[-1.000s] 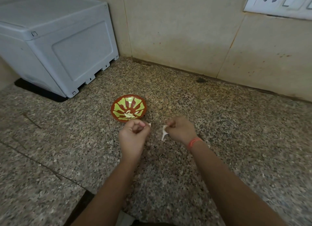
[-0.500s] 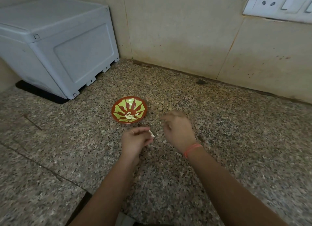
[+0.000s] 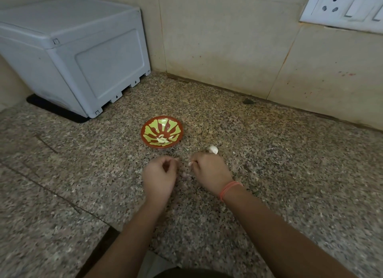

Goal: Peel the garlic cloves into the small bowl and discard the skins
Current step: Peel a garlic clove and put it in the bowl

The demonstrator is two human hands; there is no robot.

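1. Granite counter (image 3: 83,174), head view: small bowl (image 3: 153,128) holding peeled cloves (image 3: 162,140) sits just beyond both hands, nearer the left.
2. Left hand (image 3: 159,174): fingers curled, thumb to forefinger; contents cannot be told.
3. Right hand (image 3: 210,171): pinches a white scrap (image 3: 189,163), skin or clove unclear; garlic piece (image 3: 213,149) lies just beyond its knuckles.

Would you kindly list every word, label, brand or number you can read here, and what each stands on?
No readable text anywhere in this view.
The grey box has small dark marks along its lower edge, too small to read.
The switch plate shows no lettering.
The small bowl bears only a painted pattern.
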